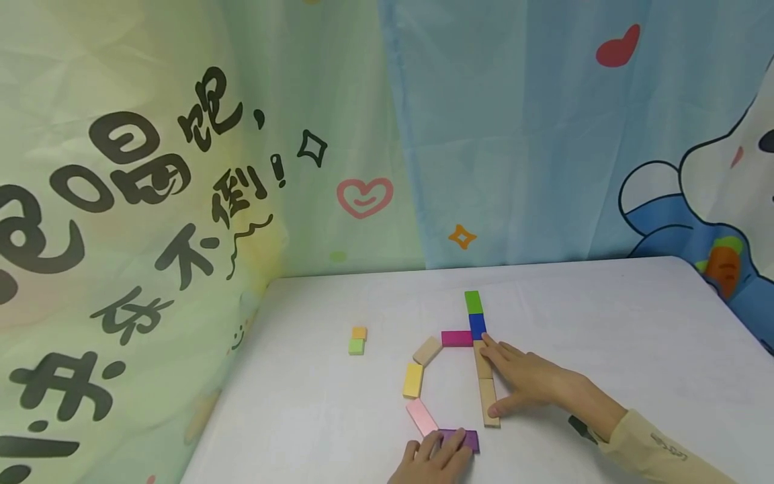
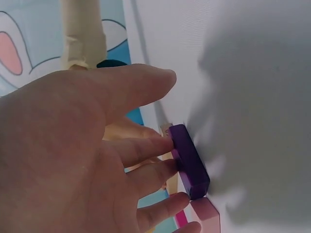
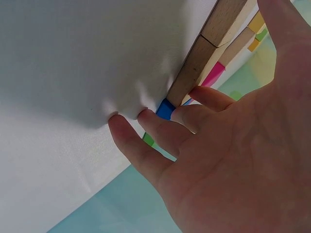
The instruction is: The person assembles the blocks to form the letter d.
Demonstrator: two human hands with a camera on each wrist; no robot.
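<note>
On the white table, flat blocks form an outline like a letter d. Its straight side has a green block (image 1: 474,302), a blue block (image 1: 477,326) and two plain wooden blocks (image 1: 488,395). My right hand (image 1: 532,380) rests along the wooden blocks, fingertips near the blue end and thumb by the lower block. Around the curve lie a magenta block (image 1: 456,339), another wooden block (image 1: 427,351), a yellow block (image 1: 413,380), a pink block (image 1: 421,417) and a purple block (image 1: 473,441). My left hand (image 1: 432,462) touches the purple block with extended fingertips, thumb apart from it.
Left of the outline, a small orange block (image 1: 359,333) and a light green block (image 1: 356,347) lie end to end. A printed curtain (image 1: 514,134) hangs behind the white tabletop (image 1: 635,323).
</note>
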